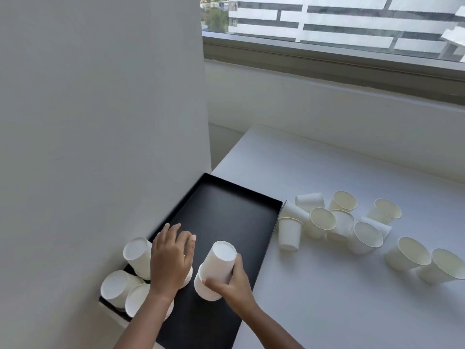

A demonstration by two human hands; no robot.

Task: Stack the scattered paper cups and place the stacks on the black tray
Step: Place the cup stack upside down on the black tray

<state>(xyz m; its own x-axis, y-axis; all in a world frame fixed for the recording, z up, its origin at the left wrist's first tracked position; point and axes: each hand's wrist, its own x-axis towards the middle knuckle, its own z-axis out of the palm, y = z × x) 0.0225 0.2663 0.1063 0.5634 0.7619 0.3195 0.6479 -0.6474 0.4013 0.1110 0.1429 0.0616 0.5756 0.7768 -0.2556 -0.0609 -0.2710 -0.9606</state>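
Note:
A black tray [226,217] lies at the table's left edge against the wall. My right hand [234,283] grips an upside-down stack of white paper cups [216,268] standing on the tray. My left hand [171,258] rests on top of another upside-down stack [188,275], which it mostly hides. Three more upside-down stacks sit in the tray's near-left corner: one [138,255] behind, two [114,285] [137,298] in front. Several loose cups [322,220] lie scattered on the white table to the right of the tray, some upright, some tipped over.
The white table [327,298] runs right and toward me. A grey wall [100,122] stands right against the tray's left side. A window with a sill [327,61] is behind the table.

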